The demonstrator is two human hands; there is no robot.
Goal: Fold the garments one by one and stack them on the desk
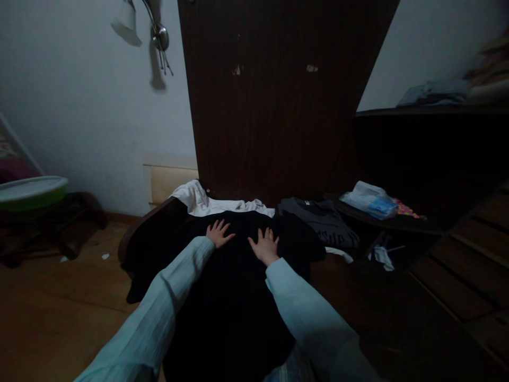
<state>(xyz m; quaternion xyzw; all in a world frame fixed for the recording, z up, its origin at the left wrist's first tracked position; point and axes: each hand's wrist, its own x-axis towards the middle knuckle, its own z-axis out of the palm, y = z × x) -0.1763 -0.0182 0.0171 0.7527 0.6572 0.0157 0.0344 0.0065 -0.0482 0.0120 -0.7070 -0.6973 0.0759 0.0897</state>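
A black garment (234, 297), its sleeves reaching out to both sides like a shirt's, lies spread in front of me and hangs down toward my lap. My left hand (218, 234) rests flat on its upper part, fingers spread. Just to the right, my right hand (265, 246) also presses flat on the black cloth with fingers apart. Neither hand grips anything. Behind the garment lies a crumpled white cloth (199, 200). A folded dark grey shirt (318, 217) with dark lettering sits to the right, beside the black sleeve.
On the right, a low dark shelf bears a plastic packet (369, 200); folded clothes (435, 93) lie on a higher one. A dark wooden panel (274, 122) stands behind. At left, a green basin (34, 196) rests on a stool. A lamp (126, 24) hangs on the wall.
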